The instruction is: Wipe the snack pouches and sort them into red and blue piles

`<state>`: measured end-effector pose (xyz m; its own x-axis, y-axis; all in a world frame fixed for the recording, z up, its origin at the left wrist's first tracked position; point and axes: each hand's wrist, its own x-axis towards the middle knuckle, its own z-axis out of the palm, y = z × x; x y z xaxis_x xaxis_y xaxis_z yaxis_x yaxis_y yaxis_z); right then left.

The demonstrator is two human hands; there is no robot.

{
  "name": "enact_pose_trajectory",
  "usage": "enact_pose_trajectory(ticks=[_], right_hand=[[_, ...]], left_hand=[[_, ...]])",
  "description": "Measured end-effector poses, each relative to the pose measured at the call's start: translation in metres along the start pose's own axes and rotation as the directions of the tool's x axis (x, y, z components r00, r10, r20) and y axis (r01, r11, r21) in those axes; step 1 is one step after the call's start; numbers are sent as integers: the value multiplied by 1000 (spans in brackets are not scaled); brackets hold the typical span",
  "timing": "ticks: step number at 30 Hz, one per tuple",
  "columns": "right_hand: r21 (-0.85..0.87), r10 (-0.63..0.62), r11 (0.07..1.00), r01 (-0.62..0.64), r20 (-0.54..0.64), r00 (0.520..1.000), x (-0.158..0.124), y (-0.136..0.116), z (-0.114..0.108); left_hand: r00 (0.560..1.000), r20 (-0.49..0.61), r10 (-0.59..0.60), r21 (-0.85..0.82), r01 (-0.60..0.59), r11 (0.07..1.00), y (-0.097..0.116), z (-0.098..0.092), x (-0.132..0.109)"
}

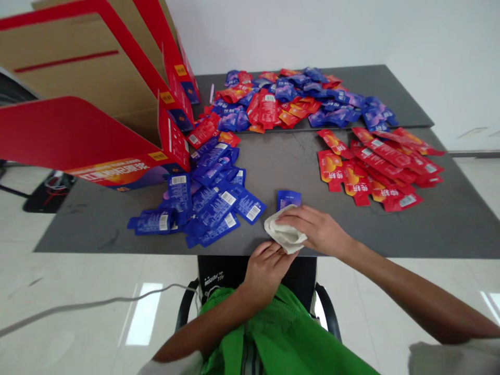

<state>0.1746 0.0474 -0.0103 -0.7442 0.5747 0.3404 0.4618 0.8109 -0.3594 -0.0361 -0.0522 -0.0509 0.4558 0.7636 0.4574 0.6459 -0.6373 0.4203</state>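
A white cloth (287, 234) is bunched under the fingers of my right hand (318, 229), which presses it down near the front edge of the table. The cloth covers most of a blue sachet (289, 199); only its far end shows. At the table's front edge, my left hand (269, 268) has its fingers bent and close together against the near side of the cloth. Whatever its fingertips hold is hidden there. Left of my hands lies a loose pile of flat blue sachets (219, 205), several with barcodes facing up.
Flat red sachets (375, 166) lie spread at the right. Behind, a mixed heap of red and blue sachets (273, 101) covers part of the grey table (281, 156). Open red cardboard boxes (117, 120) stand at the left. A black chair (226, 268) is under the front edge.
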Motion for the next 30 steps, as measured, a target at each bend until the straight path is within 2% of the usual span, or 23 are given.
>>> enact_pose_trajectory(ticks=[2, 5, 8, 12, 16, 18, 23, 26, 30], right_hand=[[-28, 58, 998, -58, -22, 998, 9, 25, 5], [-136, 143, 979, -152, -77, 987, 32, 68, 0], [-197, 206, 950, -244, -192, 959, 45, 87, -15], [-112, 263, 931, -347, -453, 852, 40, 79, -32], [-42, 278, 930, -365, -569, 774, 30, 69, -37], [-25, 265, 937, -349, -599, 755, 28, 70, -37], [19, 257, 949, -314, -619, 742, 27, 73, -36], [67, 295, 944, -324, -616, 730, 26, 75, -35], [127, 352, 927, -352, -617, 704, 25, 78, -34]], left_hand=[[1000, 10, 11, -2, -11, 1000, -1, 0, -1], [999, 32, 11, 22, -12, 1000, -1, 2, -4], [999, 44, 5, 28, -7, 1000, -1, -1, -3], [995, 102, 20, -25, -17, 1000, 1, -16, 11], [997, 64, -45, -54, 49, 997, 3, -28, 34], [994, 51, -94, 1, 94, 996, 4, -26, 43], [974, 136, -182, 219, 149, 964, 6, -6, 53], [971, 167, -171, 298, 116, 948, 7, 3, 54], [971, 199, -135, 382, 50, 923, 4, 5, 52]])
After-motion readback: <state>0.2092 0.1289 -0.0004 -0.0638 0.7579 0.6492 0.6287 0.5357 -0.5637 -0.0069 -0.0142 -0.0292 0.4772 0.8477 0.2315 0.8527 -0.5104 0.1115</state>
